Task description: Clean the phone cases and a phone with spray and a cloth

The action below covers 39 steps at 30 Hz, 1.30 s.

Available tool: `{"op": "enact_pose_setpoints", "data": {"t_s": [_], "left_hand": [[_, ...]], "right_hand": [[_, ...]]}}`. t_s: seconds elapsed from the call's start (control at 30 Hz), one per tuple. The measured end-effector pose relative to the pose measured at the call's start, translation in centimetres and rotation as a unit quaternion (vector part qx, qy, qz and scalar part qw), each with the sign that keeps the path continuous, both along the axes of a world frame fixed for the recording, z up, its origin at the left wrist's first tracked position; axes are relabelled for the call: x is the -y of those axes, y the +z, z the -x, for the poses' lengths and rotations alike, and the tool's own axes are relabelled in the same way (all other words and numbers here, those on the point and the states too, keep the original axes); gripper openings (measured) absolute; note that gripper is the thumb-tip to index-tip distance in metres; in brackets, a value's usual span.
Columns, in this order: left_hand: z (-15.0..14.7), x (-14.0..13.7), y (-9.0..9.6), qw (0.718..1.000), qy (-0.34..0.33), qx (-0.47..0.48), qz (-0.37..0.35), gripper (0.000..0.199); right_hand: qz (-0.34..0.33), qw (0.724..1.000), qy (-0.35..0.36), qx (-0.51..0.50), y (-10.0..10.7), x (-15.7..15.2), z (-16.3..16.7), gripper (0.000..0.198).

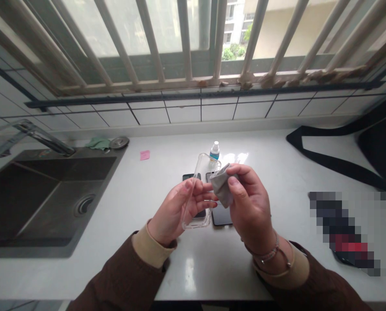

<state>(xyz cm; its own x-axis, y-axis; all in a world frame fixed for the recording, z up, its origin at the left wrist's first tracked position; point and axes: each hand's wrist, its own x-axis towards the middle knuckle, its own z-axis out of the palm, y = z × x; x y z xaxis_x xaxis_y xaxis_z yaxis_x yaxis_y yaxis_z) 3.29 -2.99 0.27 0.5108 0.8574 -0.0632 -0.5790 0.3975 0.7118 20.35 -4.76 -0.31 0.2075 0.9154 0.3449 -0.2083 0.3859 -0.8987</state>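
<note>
My left hand point(176, 207) grips a clear phone case point(196, 222) by its side, tilted upright above the counter. Some of its fingers show through the transparent back. Pinched between the thumb and fingers of my right hand point(253, 203) is a folded grey cloth point(223, 190), close to the right edge of the case; I cannot tell whether they touch. Beneath both hands lie two dark phones, one point(189, 176) behind the left hand and a larger one point(222, 216) at its right, each partly hidden. A small white-capped bottle point(214, 150) stands just beyond the case.
To the left is a dark sink point(50, 203) with a chrome faucet point(47, 137). A green cloth point(98, 143), a metal drain lid point(119, 142) and a pink note point(144, 155) lie near it. On the right are a black strap point(325, 151) and a blurred-out item point(345, 233).
</note>
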Motion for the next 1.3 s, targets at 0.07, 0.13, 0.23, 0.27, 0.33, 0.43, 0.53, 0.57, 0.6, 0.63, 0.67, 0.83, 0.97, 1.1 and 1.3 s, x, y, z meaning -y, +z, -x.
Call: {"op": "enact_pose_setpoints", "data": {"t_s": [0.07,0.13,0.23,0.27,0.33,0.43,0.53,0.57,0.6,0.63,0.67,0.83,0.97,1.1,1.3], "left_hand": [[0.1,0.0,0.0,1.0,0.004,-0.002,0.002,0.036],[0.1,0.0,0.1,1.0,0.007,-0.004,0.003,0.035],[0.2,-0.1,0.0,1.0,0.008,-0.008,0.003,0.036],[0.2,-0.1,0.0,1.0,0.008,-0.009,0.003,0.037],[0.2,-0.1,-0.1,1.0,0.009,-0.013,-0.001,0.038],[0.2,-0.1,-0.2,1.0,0.016,-0.016,-0.008,0.037],[0.3,-0.2,0.2,0.999,0.038,-0.01,-0.011,0.038],[0.5,-0.3,0.4,0.999,0.051,-0.003,-0.01,0.04],[0.7,-0.4,0.7,0.998,0.067,0.007,-0.008,0.042],[0.9,-0.5,0.9,0.996,0.084,0.018,-0.006,0.043],[1.1,-0.6,1.2,0.994,0.102,0.03,-0.005,0.044],[1.6,-0.5,2.0,0.987,0.141,0.077,-0.012,0.047],[1.5,-0.2,2.0,0.988,0.129,0.08,-0.013,0.049],[1.5,-0.1,1.9,0.99,0.124,0.068,-0.01,0.048],[1.6,-0.1,1.9,0.991,0.128,0.046,-0.009,0.049]], "right_hand": [[0.01,1.0,0.007,-0.02,-0.2,-0.2,0.0,0.011],[0.014,1.0,0.004,-0.025,-0.2,-0.2,0.1,0.012],[0.015,1.0,-0.005,-0.021,-0.1,-0.3,0.1,0.015],[0.014,1.0,-0.007,-0.019,-0.1,-0.3,0.2,0.015],[0.011,1.0,-0.008,-0.016,0.0,-0.3,0.2,0.015],[0.008,1.0,-0.007,-0.017,0.0,-0.3,0.2,0.016],[0.015,1.0,-0.011,-0.014,0.1,-0.3,0.1,0.016],[0.025,1.0,-0.013,-0.006,0.1,-0.4,0.0,0.016],[0.042,0.999,-0.012,0.004,0.0,-0.5,0.0,0.016],[0.063,0.998,-0.007,0.014,0.0,-0.6,-0.1,0.016],[0.086,0.996,0.003,0.02,-0.1,-0.7,-0.1,0.017],[0.153,0.984,0.091,-0.027,-0.5,-1.0,0.3,0.022],[0.167,0.975,0.142,-0.047,-0.6,-0.8,0.6,0.023],[0.174,0.969,0.173,-0.041,-0.5,-0.7,0.6,0.025],[0.18,0.965,0.183,-0.049,-0.2,-0.7,0.6,0.023]]}}
